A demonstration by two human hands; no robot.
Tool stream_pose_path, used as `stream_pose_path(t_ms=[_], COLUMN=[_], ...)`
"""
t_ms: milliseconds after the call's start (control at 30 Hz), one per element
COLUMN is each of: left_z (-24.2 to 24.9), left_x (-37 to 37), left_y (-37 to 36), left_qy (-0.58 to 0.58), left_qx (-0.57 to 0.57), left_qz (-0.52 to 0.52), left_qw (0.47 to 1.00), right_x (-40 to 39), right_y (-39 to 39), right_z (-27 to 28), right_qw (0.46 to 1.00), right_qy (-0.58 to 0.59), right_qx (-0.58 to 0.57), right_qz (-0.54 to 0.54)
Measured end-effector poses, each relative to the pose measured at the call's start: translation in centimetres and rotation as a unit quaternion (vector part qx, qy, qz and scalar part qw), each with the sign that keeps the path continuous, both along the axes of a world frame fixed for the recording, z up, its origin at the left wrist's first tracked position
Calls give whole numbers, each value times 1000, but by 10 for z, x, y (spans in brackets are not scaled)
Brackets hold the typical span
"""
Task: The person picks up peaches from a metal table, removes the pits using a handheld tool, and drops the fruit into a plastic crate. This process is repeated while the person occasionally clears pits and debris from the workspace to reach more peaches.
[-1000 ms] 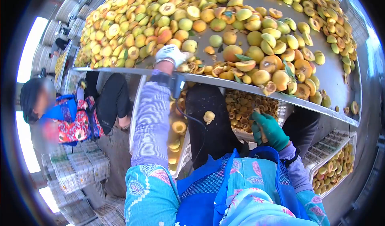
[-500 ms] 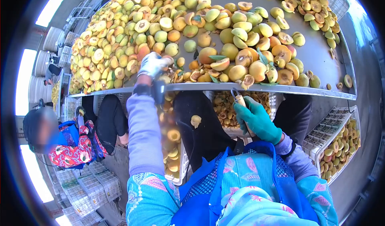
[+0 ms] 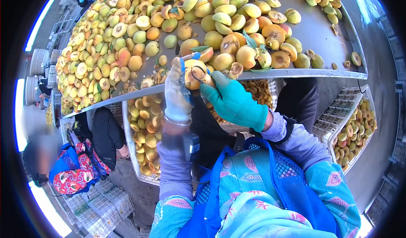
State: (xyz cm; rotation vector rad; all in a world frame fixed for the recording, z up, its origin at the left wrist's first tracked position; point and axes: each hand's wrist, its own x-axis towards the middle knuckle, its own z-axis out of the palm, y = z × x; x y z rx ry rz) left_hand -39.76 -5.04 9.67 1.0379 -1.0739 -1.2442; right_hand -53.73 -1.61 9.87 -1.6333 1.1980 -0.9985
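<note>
Yellow-orange, the peach [image 3: 195, 74] sits just off the metal table's [image 3: 321, 31] edge, clasped steady in the white-gloved left hand [image 3: 176, 95] so the green-gloved right hand [image 3: 234, 102], fingers closed on a small tool, can work its pit.

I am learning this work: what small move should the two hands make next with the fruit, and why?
Probably twist the tool to scoop the pit out: the left hand holds the fruit with its pit side showing, and the right hand presses a tool against it.
</note>
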Motion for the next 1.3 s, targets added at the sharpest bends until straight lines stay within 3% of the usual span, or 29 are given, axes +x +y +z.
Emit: stream_pose_path(t_ms=[67,167,267,333,400,433,500,533,600,633,767,867,900,933,967,1000,1033,1067,1100,1133,1167,1200,1233,1300], left_z=[6,-5,-10,-12,-10,-5,-13,-14,-16,-18,-42,-30,-37,-44,-51,-58,-65,-47,-29,8,-2,-11,-11,-22], left_x=[-7,1,0,-4,-11,-10,-9,-10,-12,-12,-18,-34,-35,-34,-32,-44,-55,-56,-56,-48,-13,21,57,144], left_y=[3,0,-3,-2,-2,-1,2,1,1,0,-10,-3,-5,-8,-11,-13,-15,-6,2,16,36,56,77,131], left_qy=[-28,35,38,2,-33,-6,-95,-61,7,-31,-160,89,-26,-140,-244,-161,-72,108,311,412,187,-41,-209,-385], left_qx=[-16,41,76,45,10,44,-50,-38,-12,-48,-232,-8,-152,-237,-317,-288,-263,-114,30,224,98,-34,-110,-37], left_qz=[24,0,-12,13,40,34,14,0,-26,-35,-28,-43,-25,-1,42,68,97,71,95,81,41,67,109,251], left_qw=[999,999,996,999,999,998,994,997,1000,998,959,995,988,961,915,942,957,985,945,880,977,996,966,887], right_x=[0,3,3,9,12,12,11,10,-2,0,3,-14,-15,-17,-26,-22,-24,-26,-26,-26,-30,-36,-41,-50], right_y=[3,4,7,11,13,16,17,18,16,19,31,29,33,31,26,28,29,30,31,28,26,27,31,42], right_z=[3,-3,-12,-10,-13,-20,-10,-6,18,4,9,9,13,12,-9,2,-6,-3,-2,-4,-14,-26,-36,-61], right_qw=[998,990,993,990,993,997,970,946,833,817,892,718,717,665,534,449,448,464,479,459,463,471,478,493], right_qy=[-33,-91,-2,-84,-96,-71,-168,-210,-311,-359,-252,-454,-461,-501,-602,-671,-683,-685,-691,-699,-682,-665,-659,-640], right_qx=[57,98,113,112,65,23,167,237,446,438,375,514,509,535,546,532,503,481,458,446,456,464,491,542], right_qz=[14,34,36,21,21,29,61,65,99,109,6,116,120,139,232,258,283,289,289,320,335,348,309,230])
